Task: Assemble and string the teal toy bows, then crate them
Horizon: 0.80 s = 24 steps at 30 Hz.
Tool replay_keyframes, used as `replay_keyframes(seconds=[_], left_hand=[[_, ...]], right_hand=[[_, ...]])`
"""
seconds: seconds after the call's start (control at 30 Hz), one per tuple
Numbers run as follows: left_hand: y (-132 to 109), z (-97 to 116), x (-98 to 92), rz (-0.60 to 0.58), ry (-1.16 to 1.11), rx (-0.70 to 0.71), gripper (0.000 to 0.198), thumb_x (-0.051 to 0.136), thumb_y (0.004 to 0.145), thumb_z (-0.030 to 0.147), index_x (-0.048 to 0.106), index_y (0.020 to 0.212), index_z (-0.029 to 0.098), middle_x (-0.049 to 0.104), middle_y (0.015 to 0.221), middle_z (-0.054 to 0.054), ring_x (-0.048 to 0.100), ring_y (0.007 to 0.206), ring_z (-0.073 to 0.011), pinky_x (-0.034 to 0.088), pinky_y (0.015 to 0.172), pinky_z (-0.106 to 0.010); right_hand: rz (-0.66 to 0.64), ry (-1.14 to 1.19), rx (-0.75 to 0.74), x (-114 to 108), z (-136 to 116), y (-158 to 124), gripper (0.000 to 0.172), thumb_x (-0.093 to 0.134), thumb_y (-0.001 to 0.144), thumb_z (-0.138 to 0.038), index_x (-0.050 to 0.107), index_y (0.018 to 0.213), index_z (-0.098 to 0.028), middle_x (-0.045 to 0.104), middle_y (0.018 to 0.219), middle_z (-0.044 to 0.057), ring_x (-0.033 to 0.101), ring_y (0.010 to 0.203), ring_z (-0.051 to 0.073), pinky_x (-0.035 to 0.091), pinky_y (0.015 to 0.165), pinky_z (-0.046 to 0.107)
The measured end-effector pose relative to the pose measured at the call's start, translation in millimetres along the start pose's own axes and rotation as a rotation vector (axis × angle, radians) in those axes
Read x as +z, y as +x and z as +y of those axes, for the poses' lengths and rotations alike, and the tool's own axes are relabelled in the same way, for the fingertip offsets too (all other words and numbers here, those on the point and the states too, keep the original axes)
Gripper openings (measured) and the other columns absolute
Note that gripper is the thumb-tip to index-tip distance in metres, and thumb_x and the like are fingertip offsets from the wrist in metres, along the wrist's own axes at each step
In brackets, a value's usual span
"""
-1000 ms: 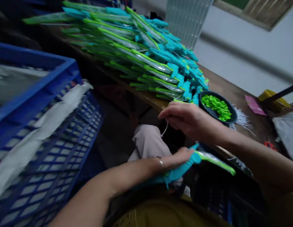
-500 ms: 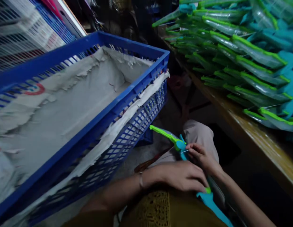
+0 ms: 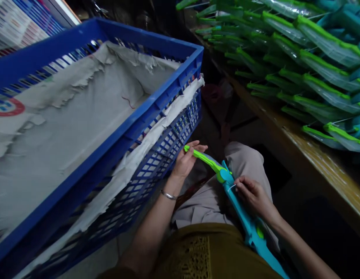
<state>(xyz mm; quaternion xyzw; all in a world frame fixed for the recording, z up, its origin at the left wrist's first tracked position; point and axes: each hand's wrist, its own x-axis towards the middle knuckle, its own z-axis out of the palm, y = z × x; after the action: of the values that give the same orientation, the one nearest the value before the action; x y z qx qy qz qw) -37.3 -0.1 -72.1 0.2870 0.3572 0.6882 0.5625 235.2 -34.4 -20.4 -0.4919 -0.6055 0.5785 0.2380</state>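
I judge the step in hand to be work on the thin white tie at the joint of the jointed teal-and-lime plastic piece. My right hand has thumb and forefinger together, clamped on the end of that tie just beside the teal body. My left hand is at the lime tip, touching it, with some fingers spread out past it; whether thumb and fingers really press on it I cannot tell. The next move, as I read it, calls for the tip being steadied with my left so that the piece does not roll, while my right keeps a fine, firm pinch; so thin a tie could easily slip out.

The piece lies slantwise over my lap, tilted, lime end toward the blue plastic crate on my left, teal end running past my right hand and out of view below. Its lime arm is narrow and slightly bowed, with a clear, filmy part along one side; a rounded teal knuckle joins it to the long teal body, where another bit of lime shows lower down. Many similar pieces are stacked on the bench to my right.
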Motion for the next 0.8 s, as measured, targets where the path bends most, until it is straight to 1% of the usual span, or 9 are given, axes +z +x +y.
replay_keyframes(seconds=[0.07, 0.13, 0.3, 0.37, 0.43, 0.5, 0.57, 0.7, 0.8], left_hand=[[-2.5, 7.1, 20.0, -0.040, -0.051, 0.037, 0.048, 0.085, 0.079, 0.056, 0.068, 0.105, 0.019, 0.070, 0.078, 0.000, 0.069, 0.085, -0.0202, 0.050, 0.109, -0.052], [-17.4, 15.5, 37.2, -0.104, -0.049, 0.079, 0.039, 0.080, 0.086, 0.054, 0.068, 0.099, 0.019, 0.066, 0.074, 0.002, 0.065, 0.077, -0.0167, 0.051, 0.107, -0.051], [-73.2, 29.4, 69.1, -0.361, 0.134, 0.198, 0.028, 0.060, 0.103, 0.045, 0.067, 0.098, 0.019, 0.067, 0.089, -0.003, 0.066, 0.092, -0.0197, 0.050, 0.108, -0.048], [-91.5, 32.4, 75.1, -0.401, 0.213, 0.156, 0.022, 0.061, 0.103, 0.041, 0.065, 0.101, 0.020, 0.067, 0.093, -0.004, 0.065, 0.093, -0.0191, 0.053, 0.098, -0.039], [-104.2, 35.1, 76.4, -0.378, 0.282, 0.116, 0.018, 0.062, 0.102, 0.039, 0.064, 0.101, 0.020, 0.066, 0.093, -0.003, 0.063, 0.088, -0.0178, 0.054, 0.086, -0.032], [-111.3, 37.0, 73.6, -0.334, 0.314, 0.106, 0.018, 0.063, 0.102, 0.038, 0.063, 0.098, 0.021, 0.065, 0.092, -0.002, 0.062, 0.084, -0.0172, 0.053, 0.081, -0.032], [-113.9, 37.4, 68.6, -0.314, 0.282, 0.123, 0.020, 0.062, 0.102, 0.039, 0.060, 0.095, 0.020, 0.064, 0.092, -0.002, 0.063, 0.087, -0.0175, 0.053, 0.085, -0.033], [-112.2, 34.2, 59.0, -0.362, 0.192, 0.209, 0.015, 0.058, 0.104, 0.036, 0.060, 0.102, 0.021, 0.063, 0.097, -0.003, 0.063, 0.098, -0.0185, 0.051, 0.095, -0.035], [-109.6, 32.7, 57.7, -0.370, 0.218, 0.195, 0.014, 0.058, 0.103, 0.036, 0.061, 0.106, 0.022, 0.065, 0.099, -0.004, 0.064, 0.104, -0.0213, 0.050, 0.102, -0.040]], right_hand=[[0.024, -0.046, -0.029, -7.8, -9.3, -6.0, 0.055, 0.064, 0.089, -0.073, 0.062, 0.082, -0.018, 0.052, 0.070, 0.000, 0.043, 0.063, 0.013, 0.036, 0.056, 0.024], [0.026, -0.103, -0.082, -12.5, -25.4, -13.4, 0.047, 0.065, 0.094, -0.063, 0.064, 0.081, -0.018, 0.053, 0.068, 0.000, 0.045, 0.063, 0.013, 0.037, 0.057, 0.024], [-0.021, -0.227, -0.412, 2.7, -93.7, -24.7, 0.023, 0.052, 0.107, -0.030, 0.060, 0.088, -0.020, 0.054, 0.070, -0.003, 0.046, 0.058, 0.010, 0.037, 0.052, 0.022], [-0.041, -0.270, -0.574, 15.0, -119.9, -24.1, 0.015, 0.051, 0.107, -0.021, 0.058, 0.094, -0.021, 0.056, 0.077, -0.002, 0.051, 0.063, 0.010, 0.040, 0.055, 0.022], [-0.051, -0.307, -0.682, 25.9, -135.5, -21.7, 0.011, 0.050, 0.106, -0.016, 0.055, 0.098, -0.021, 0.057, 0.083, -0.002, 0.054, 0.069, 0.010, 0.043, 0.059, 0.022], [-0.064, -0.335, -0.724, 33.6, -138.1, -19.1, 0.010, 0.049, 0.106, -0.014, 0.053, 0.100, -0.021, 0.056, 0.087, -0.001, 0.055, 0.072, 0.010, 0.044, 0.062, 0.022], [-0.077, -0.375, -0.739, 38.4, -130.1, -17.9, 0.011, 0.047, 0.106, -0.010, 0.051, 0.104, -0.021, 0.056, 0.089, 0.000, 0.055, 0.073, 0.010, 0.045, 0.064, 0.022], [-0.035, -0.461, -0.743, 44.0, -104.4, -19.6, 0.016, 0.044, 0.103, -0.006, 0.048, 0.103, -0.021, 0.053, 0.084, 0.000, 0.053, 0.069, 0.012, 0.046, 0.063, 0.025], [0.012, -0.442, -0.742, 48.1, -93.4, -21.4, 0.016, 0.044, 0.103, -0.006, 0.046, 0.103, -0.022, 0.053, 0.084, 0.000, 0.054, 0.070, 0.013, 0.048, 0.064, 0.026]])
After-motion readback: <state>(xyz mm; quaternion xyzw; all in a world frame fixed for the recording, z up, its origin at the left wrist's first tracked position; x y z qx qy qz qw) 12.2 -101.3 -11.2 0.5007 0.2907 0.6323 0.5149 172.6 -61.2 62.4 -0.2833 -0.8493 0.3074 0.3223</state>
